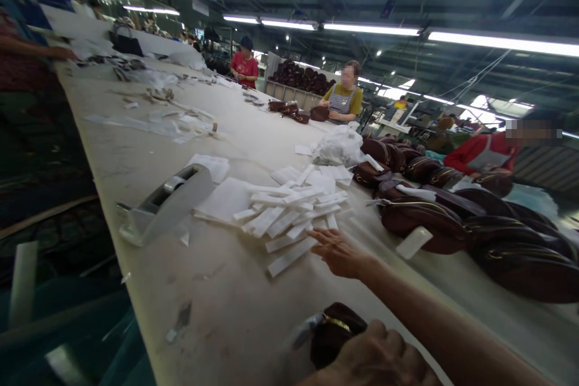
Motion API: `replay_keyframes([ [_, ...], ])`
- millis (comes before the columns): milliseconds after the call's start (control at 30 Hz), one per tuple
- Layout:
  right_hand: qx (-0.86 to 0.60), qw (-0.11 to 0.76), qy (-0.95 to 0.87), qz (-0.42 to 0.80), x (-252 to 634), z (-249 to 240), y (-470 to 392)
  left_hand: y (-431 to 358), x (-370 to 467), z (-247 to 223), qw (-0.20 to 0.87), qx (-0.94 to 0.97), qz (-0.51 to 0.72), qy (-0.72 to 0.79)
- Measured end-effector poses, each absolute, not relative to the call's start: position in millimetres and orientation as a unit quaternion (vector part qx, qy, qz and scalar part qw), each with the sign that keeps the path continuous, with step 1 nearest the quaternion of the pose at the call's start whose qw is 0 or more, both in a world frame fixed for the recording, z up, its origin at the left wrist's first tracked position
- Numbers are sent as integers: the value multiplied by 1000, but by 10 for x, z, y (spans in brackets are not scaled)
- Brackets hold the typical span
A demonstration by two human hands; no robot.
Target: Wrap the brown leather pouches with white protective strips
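My left hand point(382, 357), at the bottom of the view, is closed round a small dark brown zippered bag point(333, 335). A gold zipper runs along the bag, and something clear and blurred lies at its left side. Reaching in from the lower right, my right hand point(337, 253) is at the near edge of a loose pile of white strips point(289, 208). Its fingers are stretched out towards the strips, and whether they touch one I cannot tell. Flat white sheets point(224, 200) lie under and beside the pile.
A grey tape dispenser point(167, 202) stands left of the strips, near the edge of the long white table point(217, 307). Many dark brown bags point(420, 220) line the right side. A crumpled clear plastic bag point(339, 143) lies behind the strips. Several people work around the table.
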State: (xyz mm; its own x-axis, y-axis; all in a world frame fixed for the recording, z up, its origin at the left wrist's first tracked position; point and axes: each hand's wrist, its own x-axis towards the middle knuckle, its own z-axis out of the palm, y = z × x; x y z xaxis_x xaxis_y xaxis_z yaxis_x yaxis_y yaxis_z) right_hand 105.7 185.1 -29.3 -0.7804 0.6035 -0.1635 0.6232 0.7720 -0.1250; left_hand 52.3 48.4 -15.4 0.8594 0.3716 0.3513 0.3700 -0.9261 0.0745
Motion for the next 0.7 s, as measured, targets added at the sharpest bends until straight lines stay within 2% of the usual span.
replay_keyframes([
  [167, 283, 73, 955, -51, 909, -557, 1770, 457, 520, -253, -42, 952, 240, 187],
  [400, 281, 59, 957, -32, 1102, -604, 1763, 319, 513, -280, -111, 897, 349, 246],
  [700, 344, 51, 938, -10, 847, -700, 1848, 309, 475, -285, -113, 877, 386, 263],
])
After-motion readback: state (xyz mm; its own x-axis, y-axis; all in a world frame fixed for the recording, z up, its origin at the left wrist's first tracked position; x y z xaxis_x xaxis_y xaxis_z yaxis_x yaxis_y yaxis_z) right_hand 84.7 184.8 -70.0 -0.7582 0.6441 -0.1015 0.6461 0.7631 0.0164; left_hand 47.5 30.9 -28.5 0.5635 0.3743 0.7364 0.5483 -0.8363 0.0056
